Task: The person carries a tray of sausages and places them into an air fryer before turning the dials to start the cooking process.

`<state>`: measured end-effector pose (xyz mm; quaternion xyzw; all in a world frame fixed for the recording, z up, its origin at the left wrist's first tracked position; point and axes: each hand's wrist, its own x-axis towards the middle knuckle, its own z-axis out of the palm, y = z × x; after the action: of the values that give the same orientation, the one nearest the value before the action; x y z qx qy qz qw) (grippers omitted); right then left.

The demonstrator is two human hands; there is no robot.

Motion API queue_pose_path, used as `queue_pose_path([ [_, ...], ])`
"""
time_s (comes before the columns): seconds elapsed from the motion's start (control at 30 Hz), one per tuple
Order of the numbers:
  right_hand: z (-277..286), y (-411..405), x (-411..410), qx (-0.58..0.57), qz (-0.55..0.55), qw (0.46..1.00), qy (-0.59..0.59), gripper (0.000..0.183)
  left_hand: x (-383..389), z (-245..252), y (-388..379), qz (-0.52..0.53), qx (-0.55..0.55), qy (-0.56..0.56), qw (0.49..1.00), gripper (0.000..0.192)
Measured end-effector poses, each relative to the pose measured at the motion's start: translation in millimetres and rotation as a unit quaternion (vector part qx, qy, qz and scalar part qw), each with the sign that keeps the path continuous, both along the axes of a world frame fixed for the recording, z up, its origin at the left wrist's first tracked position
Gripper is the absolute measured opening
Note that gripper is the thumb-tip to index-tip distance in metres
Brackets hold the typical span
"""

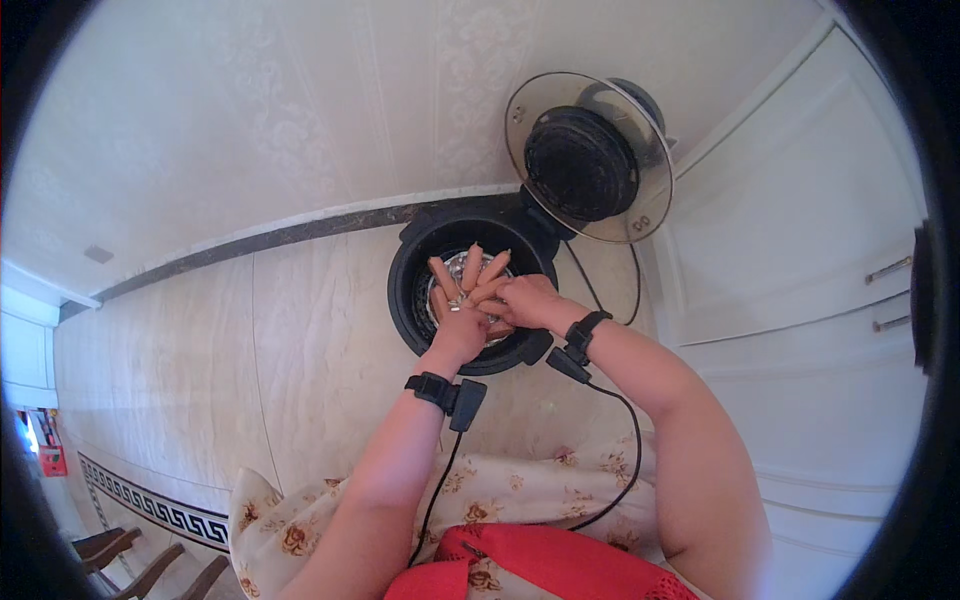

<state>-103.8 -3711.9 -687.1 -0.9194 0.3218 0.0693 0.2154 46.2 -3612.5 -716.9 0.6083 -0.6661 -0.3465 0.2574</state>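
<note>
A round black cooker pot (403,300) stands on the floor before me with its top uncovered. Inside it is a lining of crumpled aluminium foil (459,264), and several pinkish sausages (472,266) lie on this, fanned out with their ends towards the rim. My right hand (534,301) reaches over the right rim, its fingers closed around a sausage (491,289) on the right side. My left hand (461,334) comes in over the front rim, fingertips down among the sausages near the middle. Its grip is partly hidden.
A clear glass lid (651,191) with a dark round heating unit (581,163) stands raised behind the pot, close to the patterned wall (337,97). Black power cords (637,292) run down beside it. White cabinets (780,225) border the right; wooden furniture legs (150,574) are at lower left.
</note>
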Motion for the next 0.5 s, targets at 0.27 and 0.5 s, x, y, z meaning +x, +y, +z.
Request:
queue_pose_path([
  [0.27, -5, -1, 0, -0.018, 0.010, 0.996, 0.090, 0.033, -8, 3, 1, 0.008, 0.036, -0.075, 0.997, 0.042],
  [0.5, -2, -1, 3, -0.002, 0.005, 0.990, 0.142, 0.037, -9, -22, -6, -0.042, 0.177, -0.053, 0.982, 0.034],
])
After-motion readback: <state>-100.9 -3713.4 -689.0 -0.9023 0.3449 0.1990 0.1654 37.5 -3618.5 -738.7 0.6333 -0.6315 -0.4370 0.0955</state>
